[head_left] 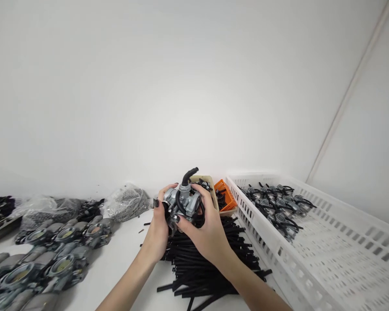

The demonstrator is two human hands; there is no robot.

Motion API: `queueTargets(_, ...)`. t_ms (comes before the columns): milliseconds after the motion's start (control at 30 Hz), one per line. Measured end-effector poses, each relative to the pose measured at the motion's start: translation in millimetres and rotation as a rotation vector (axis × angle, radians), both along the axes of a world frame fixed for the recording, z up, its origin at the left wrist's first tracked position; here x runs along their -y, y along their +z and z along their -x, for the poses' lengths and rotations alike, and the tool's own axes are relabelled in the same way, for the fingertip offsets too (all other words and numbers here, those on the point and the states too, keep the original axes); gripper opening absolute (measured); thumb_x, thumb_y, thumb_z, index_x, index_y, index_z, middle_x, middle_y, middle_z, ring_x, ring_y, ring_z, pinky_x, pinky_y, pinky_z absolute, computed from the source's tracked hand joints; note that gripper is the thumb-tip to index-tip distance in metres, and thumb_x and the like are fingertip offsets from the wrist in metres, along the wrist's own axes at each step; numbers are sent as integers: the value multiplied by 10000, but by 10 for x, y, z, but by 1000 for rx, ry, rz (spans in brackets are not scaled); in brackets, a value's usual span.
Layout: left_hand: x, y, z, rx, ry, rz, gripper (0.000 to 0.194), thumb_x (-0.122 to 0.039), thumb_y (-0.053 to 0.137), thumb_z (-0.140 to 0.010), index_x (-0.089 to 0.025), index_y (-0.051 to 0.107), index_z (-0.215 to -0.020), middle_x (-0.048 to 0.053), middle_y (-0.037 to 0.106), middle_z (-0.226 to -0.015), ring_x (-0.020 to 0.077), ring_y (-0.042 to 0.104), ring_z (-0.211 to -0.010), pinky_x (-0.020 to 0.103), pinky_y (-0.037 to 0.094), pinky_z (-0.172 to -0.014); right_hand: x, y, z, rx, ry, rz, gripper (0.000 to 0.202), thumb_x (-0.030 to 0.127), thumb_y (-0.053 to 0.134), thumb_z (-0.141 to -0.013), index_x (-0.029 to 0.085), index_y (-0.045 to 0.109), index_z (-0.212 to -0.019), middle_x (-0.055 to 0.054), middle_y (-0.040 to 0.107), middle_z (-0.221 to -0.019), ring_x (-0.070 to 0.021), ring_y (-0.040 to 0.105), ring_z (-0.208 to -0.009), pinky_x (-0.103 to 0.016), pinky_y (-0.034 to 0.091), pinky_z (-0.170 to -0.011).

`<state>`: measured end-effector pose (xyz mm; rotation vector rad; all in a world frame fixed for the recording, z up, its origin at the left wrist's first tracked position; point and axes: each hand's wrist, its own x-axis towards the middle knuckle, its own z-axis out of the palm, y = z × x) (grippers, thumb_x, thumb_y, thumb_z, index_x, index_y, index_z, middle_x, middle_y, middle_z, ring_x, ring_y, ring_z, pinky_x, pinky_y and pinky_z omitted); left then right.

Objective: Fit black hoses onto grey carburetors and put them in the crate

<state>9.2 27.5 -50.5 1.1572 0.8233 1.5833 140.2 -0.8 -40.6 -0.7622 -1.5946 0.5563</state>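
Note:
Between my two hands I hold a silver carburetor (183,199) with a black rubber boot rising from its top and a black hose looped on its body. My left hand (158,229) grips its left side, thumb near a black part. My right hand (207,224) wraps round the right side, its thumb pressed low on the front. Both hands are closed on it, above a pile of black rubber hoses (210,263) on the white table. The carburetor's underside is partly hidden by my fingers.
At left stand rows of carburetors (65,235), blurred, with plastic bags of small parts (126,202) behind. A beige bin (213,185) and an orange basket (229,198) sit beyond the hoses. On the right, a white crate (278,255) contains several carburetors with hoses.

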Motion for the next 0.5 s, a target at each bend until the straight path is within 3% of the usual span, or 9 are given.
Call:
queueTargets(133,-36,28,141,-160,-39,-60,1086,-1001,348,-624,-278,464,-1426,169,614,-1388,335,741,-888,487,635,-657,-78,23,-154,66,-210,-420,601,195,811,-712,263,579,-1262,-66,732,-1166,-260,723,-1061,-389,608,-931)
queueTargets(233,73,190,236,-198,8,-155,1015,-960,320,-698,-301,398,-1466,162,517,-1486,274,746,-853,465,648,-695,-139,174,-377,14,-487,-686,612,230,796,-742,274,547,-1300,-94,699,-1176,-297,699,-1091,-456,597,-942)
queueTargets(300,140,281,274,-168,21,-171,971,-927,320,-738,-272,420,-1448,181,546,-1443,270,752,-815,438,649,-656,-201,389,-564,-64,-688,-785,684,306,775,-766,267,474,-1379,-138,630,-1273,-366,616,-1241,-541,552,-999)
queueTargets(400,139,306,309,-183,-11,-128,951,-923,352,-731,-265,479,-1405,186,570,-1415,278,754,-765,439,648,-598,-328,872,-933,-96,-861,-808,777,397,641,-871,236,265,-1531,-186,438,-1492,-421,349,-1480,-620,443,-1090)
queueTargets(433,118,288,316,-211,-41,-113,961,-934,358,-715,-268,496,-1395,185,568,-1422,286,754,-770,452,650,-596,-377,1055,-1088,-61,-899,-820,786,400,593,-900,230,203,-1561,-185,384,-1539,-412,311,-1502,-605,435,-1100)
queueTargets(500,86,241,322,-266,-104,-103,994,-958,358,-682,-272,520,-1383,185,565,-1429,303,753,-792,475,651,-600,-474,1405,-1438,135,-943,-780,765,362,490,-953,218,100,-1595,-188,352,-1573,-376,386,-1466,-560,448,-1097)
